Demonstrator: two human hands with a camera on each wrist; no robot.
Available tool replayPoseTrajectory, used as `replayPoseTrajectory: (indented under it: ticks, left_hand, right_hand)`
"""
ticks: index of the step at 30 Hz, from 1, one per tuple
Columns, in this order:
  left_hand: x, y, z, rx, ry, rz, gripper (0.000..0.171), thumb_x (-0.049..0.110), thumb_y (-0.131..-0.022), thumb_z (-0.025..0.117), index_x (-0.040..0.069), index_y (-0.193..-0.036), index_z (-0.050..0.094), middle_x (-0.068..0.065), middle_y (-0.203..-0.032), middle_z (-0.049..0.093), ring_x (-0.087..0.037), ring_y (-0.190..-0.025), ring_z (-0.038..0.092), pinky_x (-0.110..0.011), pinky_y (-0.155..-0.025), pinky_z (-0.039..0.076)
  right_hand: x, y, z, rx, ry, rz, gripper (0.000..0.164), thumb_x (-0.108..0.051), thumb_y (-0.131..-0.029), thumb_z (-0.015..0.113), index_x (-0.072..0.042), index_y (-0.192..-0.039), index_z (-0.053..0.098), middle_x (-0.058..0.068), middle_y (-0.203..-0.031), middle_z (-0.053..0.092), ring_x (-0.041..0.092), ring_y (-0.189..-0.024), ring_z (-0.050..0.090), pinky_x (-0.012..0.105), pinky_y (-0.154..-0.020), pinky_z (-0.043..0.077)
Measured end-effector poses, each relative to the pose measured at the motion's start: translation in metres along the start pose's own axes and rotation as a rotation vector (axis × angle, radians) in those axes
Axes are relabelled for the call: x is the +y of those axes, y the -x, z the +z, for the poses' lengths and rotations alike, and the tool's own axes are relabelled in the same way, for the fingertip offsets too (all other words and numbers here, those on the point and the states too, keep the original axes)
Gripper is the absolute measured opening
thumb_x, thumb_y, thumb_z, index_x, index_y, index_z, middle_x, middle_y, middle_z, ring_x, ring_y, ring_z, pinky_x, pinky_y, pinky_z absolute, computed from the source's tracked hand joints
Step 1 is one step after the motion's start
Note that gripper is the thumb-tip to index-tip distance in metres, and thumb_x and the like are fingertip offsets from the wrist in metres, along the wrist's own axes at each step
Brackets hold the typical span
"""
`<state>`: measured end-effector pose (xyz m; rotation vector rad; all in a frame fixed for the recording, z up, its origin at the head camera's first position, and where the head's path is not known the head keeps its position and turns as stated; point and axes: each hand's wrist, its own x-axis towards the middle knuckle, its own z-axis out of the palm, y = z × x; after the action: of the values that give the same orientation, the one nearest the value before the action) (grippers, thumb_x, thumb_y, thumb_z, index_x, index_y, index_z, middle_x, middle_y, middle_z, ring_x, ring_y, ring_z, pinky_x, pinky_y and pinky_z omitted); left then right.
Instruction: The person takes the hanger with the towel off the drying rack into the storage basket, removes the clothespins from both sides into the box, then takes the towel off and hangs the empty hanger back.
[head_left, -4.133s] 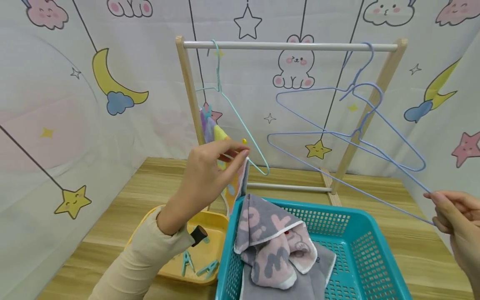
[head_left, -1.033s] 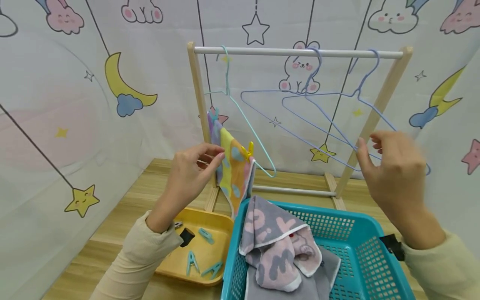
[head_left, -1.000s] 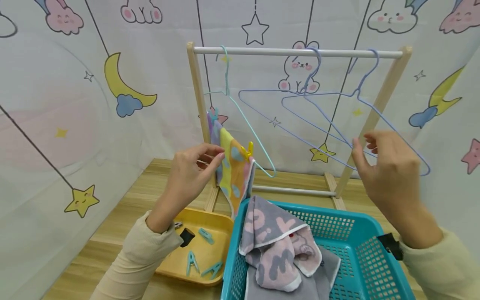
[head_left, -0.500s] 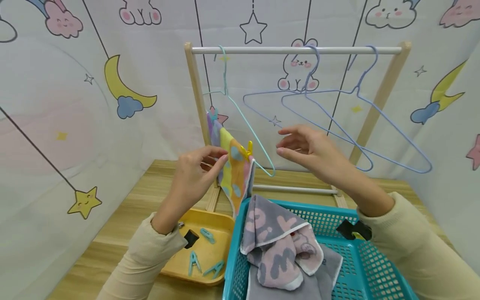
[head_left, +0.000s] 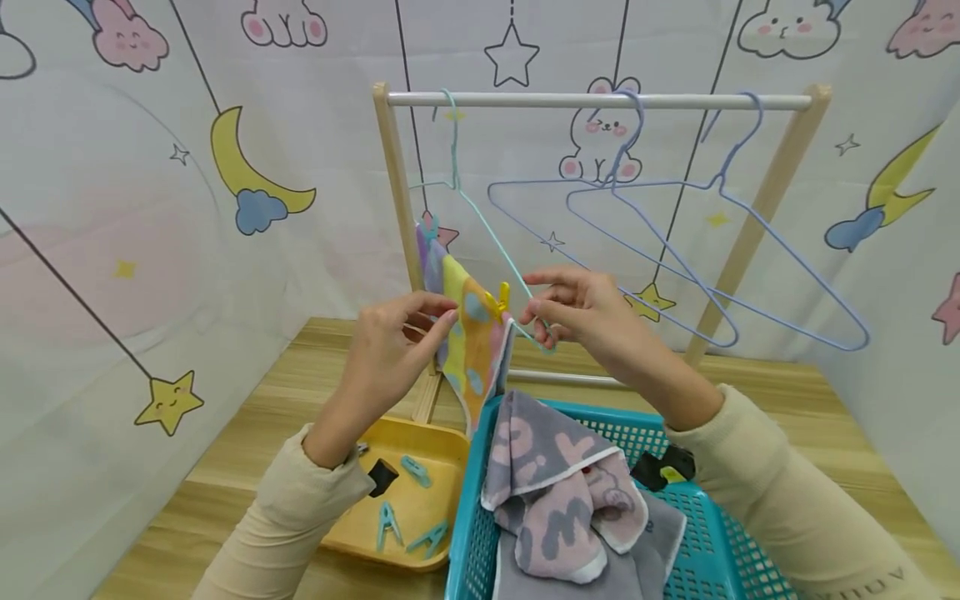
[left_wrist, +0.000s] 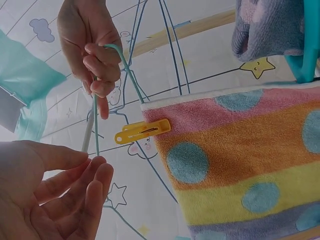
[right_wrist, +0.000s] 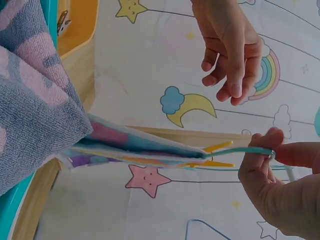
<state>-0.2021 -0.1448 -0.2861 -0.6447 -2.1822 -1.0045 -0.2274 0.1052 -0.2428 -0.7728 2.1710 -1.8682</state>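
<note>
A mint-green wire hanger (head_left: 491, 229) hangs at the left end of the rail. My right hand (head_left: 592, 312) grips its lower near corner, fingers curled round the wire, as the right wrist view confirms. A striped, dotted towel (head_left: 476, 342) hangs over the hanger's bottom bar. A yellow clothespin (left_wrist: 142, 131) fastens its near end, and a blue clothespin (head_left: 429, 227) its far end. My left hand (head_left: 393, 337) hovers left of the towel, fingers loosely bent. In the right wrist view that left hand (right_wrist: 232, 57) holds nothing and stays apart from the hanger.
Two purple hangers (head_left: 667, 237) hang bare on the rack's rail (head_left: 525, 100). A teal basket (head_left: 461, 517) in front holds a grey and pink towel (head_left: 558, 525). To its left, a yellow tray (head_left: 352, 533) holds several clothespins (head_left: 387, 525).
My right hand let go of a purple hanger, now on the rail, and moved left to grip the mint hanger's corner. My left hand drew slightly left from the towel's clipped near end.
</note>
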Motion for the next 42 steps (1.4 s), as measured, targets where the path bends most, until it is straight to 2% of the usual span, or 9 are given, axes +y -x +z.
replayPoseTrajectory:
  ticks: [3, 7, 11, 14, 19, 22, 26, 32, 42]
  left_hand:
    - [0.000, 0.000, 0.000, 0.000, 0.001, -0.005, 0.012, 0.013, -0.095, 0.070, 0.004, -0.101, 0.074, -0.006, -0.089, 0.074, -0.017, -0.070, 0.069, -0.031, -0.061, 0.058]
    - [0.000, 0.001, -0.001, 0.000, 0.001, -0.004, 0.012, 0.013, -0.095, 0.070, 0.004, -0.102, 0.074, -0.006, -0.090, 0.074, -0.017, -0.070, 0.070, -0.031, -0.061, 0.058]
    - [0.001, 0.002, -0.003, -0.002, -0.001, -0.006, 0.012, 0.013, -0.095, 0.070, 0.004, -0.102, 0.074, -0.007, -0.091, 0.074, -0.018, -0.071, 0.070, -0.032, -0.061, 0.059]
    - [0.002, 0.002, -0.004, -0.007, 0.001, -0.012, 0.013, 0.013, -0.095, 0.070, 0.004, -0.103, 0.074, -0.007, -0.091, 0.074, -0.019, -0.072, 0.070, -0.033, -0.062, 0.059]
    - [0.002, 0.002, -0.003, -0.010, 0.002, -0.011, 0.014, 0.013, -0.094, 0.071, 0.003, -0.103, 0.074, -0.005, -0.090, 0.074, -0.018, -0.072, 0.070, -0.031, -0.062, 0.059]
    - [0.002, 0.003, -0.003, -0.011, 0.005, -0.009, 0.013, 0.013, -0.094, 0.071, 0.004, -0.103, 0.074, -0.005, -0.090, 0.073, -0.017, -0.073, 0.070, -0.031, -0.062, 0.059]
    - [0.001, 0.003, -0.004, -0.013, 0.006, -0.009, 0.013, 0.013, -0.095, 0.070, 0.005, -0.103, 0.074, -0.005, -0.090, 0.073, -0.017, -0.072, 0.070, -0.031, -0.062, 0.059]
    - [0.001, 0.004, -0.004, -0.018, -0.003, -0.009, 0.013, 0.013, -0.095, 0.070, 0.004, -0.102, 0.074, -0.006, -0.091, 0.073, -0.017, -0.072, 0.070, -0.030, -0.062, 0.059]
    - [0.000, 0.004, -0.008, 0.012, 0.006, -0.019, 0.013, 0.013, -0.095, 0.070, 0.004, -0.104, 0.074, -0.007, -0.092, 0.074, -0.019, -0.072, 0.070, -0.035, -0.061, 0.059]
  right_hand:
    - [0.003, -0.002, 0.004, 0.009, -0.067, 0.026, 0.036, -0.002, -0.102, 0.054, 0.003, -0.137, 0.050, 0.011, -0.085, 0.063, 0.015, -0.059, 0.047, 0.023, -0.052, 0.041]
    - [0.005, -0.004, 0.009, 0.035, -0.108, 0.030, 0.034, -0.005, -0.103, 0.053, 0.005, -0.135, 0.051, 0.003, -0.069, 0.049, 0.012, -0.052, 0.031, 0.022, -0.048, 0.028]
    - [0.007, -0.007, 0.013, 0.079, -0.162, 0.010, 0.032, -0.008, -0.106, 0.047, 0.008, -0.133, 0.050, -0.001, -0.061, 0.033, 0.010, -0.048, 0.023, 0.021, -0.047, 0.020]
    - [0.008, -0.007, 0.014, 0.127, -0.191, -0.017, 0.031, -0.010, -0.107, 0.043, 0.008, -0.132, 0.049, -0.002, -0.059, 0.031, 0.010, -0.048, 0.022, 0.021, -0.047, 0.020]
    - [0.008, -0.006, 0.011, 0.215, -0.190, -0.097, 0.026, -0.007, -0.107, 0.045, 0.009, -0.127, 0.051, -0.001, -0.062, 0.044, 0.009, -0.048, 0.022, 0.021, -0.046, 0.019]
    - [0.005, -0.006, 0.007, 0.246, -0.196, -0.142, 0.023, -0.005, -0.106, 0.046, 0.010, -0.121, 0.054, -0.002, -0.060, 0.044, 0.009, -0.047, 0.022, 0.021, -0.045, 0.017]
    - [-0.002, -0.006, 0.000, 0.266, -0.214, -0.188, 0.016, -0.003, -0.105, 0.048, 0.006, -0.111, 0.060, -0.003, -0.058, 0.046, 0.010, -0.047, 0.020, 0.023, -0.045, 0.015]
    - [-0.018, -0.003, -0.014, 0.310, -0.218, -0.260, 0.014, -0.001, -0.102, 0.052, -0.002, -0.100, 0.067, -0.002, -0.082, 0.071, 0.013, -0.048, 0.016, 0.024, -0.045, 0.013]
    - [-0.045, 0.009, -0.035, 0.317, -0.280, -0.349, 0.012, 0.002, -0.097, 0.061, 0.002, -0.091, 0.071, 0.007, -0.085, 0.073, 0.015, -0.050, 0.014, 0.025, -0.045, 0.011]
